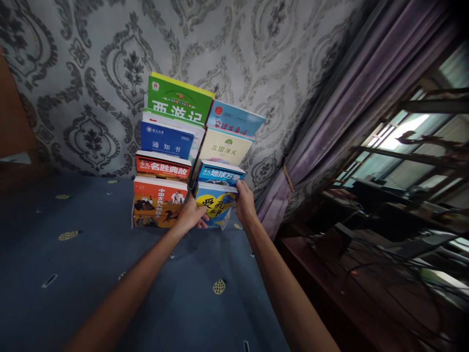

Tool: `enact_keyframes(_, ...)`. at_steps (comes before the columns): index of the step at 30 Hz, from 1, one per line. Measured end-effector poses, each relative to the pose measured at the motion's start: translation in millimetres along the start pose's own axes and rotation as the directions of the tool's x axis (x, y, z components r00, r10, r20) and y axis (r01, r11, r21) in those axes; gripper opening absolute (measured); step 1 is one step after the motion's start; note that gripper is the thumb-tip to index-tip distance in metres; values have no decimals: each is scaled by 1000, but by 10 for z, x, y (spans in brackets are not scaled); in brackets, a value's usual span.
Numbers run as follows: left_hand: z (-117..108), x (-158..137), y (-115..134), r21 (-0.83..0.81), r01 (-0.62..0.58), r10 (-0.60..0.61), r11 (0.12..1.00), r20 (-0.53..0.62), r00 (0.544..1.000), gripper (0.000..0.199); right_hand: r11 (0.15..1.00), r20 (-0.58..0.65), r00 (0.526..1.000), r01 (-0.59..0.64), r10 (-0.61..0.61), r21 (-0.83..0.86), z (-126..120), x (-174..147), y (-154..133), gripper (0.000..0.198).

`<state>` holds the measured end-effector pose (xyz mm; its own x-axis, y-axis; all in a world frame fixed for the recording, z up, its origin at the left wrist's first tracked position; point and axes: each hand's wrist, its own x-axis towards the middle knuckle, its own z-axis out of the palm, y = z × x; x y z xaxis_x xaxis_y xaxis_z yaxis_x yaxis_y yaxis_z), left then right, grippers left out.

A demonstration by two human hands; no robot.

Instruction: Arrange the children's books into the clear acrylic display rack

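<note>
Two columns of books stand in a tiered rack (132, 215) against the wall. At the front of the right column is a blue book with a yellow heart shape (216, 199). My left hand (192, 214) grips its left edge, with fingers across the lower front cover. On the opposite edge, my right hand (245, 199) holds the same book near its top corner. Just behind it stands a blue book with white lettering (222, 174). An orange book (156, 195) is at the front left, beside my left hand. Higher up are a cream book (225, 146) and a green book (179, 100).
The rack rests on a dark blue patterned cloth (91, 254). Behind it rises grey patterned wallpaper (120, 63). A purple curtain (330, 98) hangs to the right. Beyond it, cables (388, 274) lie over a dark red surface (311, 254).
</note>
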<state>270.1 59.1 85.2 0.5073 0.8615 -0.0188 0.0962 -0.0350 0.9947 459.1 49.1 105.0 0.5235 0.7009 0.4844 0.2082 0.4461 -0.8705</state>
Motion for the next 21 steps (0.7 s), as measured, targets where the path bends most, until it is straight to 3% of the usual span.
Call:
enact_keyframes(8, -54, -7, -17, 10, -14, 13, 1000, 54, 998, 74, 999, -59, 998, -23, 24, 30, -2, 31, 36, 49)
enact_keyframes(13, -61, 3, -24, 14, -12, 11, 1000, 71, 997, 76, 999, -31, 999, -17, 18, 51, 17, 26, 13, 47)
enact_keyframes(21, -10, -21, 5, 34, -11, 11, 999, -4, 1000, 67, 993, 37, 998, -47, 44, 104, 34, -25, -90, 44)
